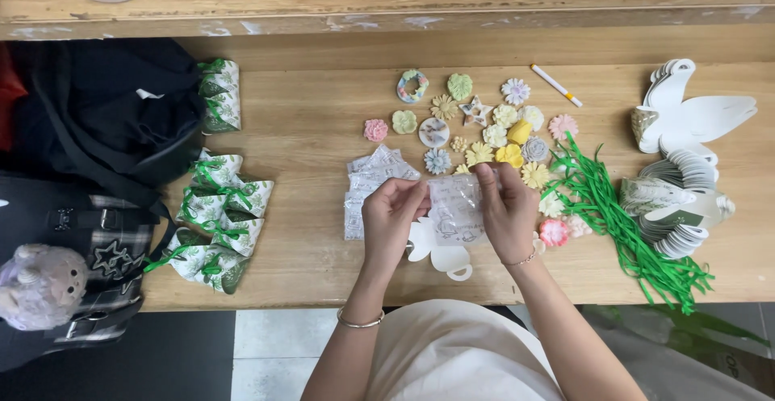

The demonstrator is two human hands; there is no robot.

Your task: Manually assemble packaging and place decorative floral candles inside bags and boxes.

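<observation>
My left hand [391, 217] and my right hand [508, 211] hold a small clear plastic bag [456, 207] between them, just above the wooden table. Both pinch the bag's upper edges with thumb and fingers. Under the bag lies a flat white cut-out card [442, 256]. A small stack of more clear bags [367, 179] rests left of my left hand. Several pastel flower-shaped pieces [484, 130] are spread on the table just beyond my hands.
Green ribbon strands [622, 223] and a pile of white cut-out cards [686, 183] lie to the right. Several finished green-and-white boxes tied with ribbon [218, 215] sit at left beside dark bags [89, 142]. A white pen [555, 84] lies at the back.
</observation>
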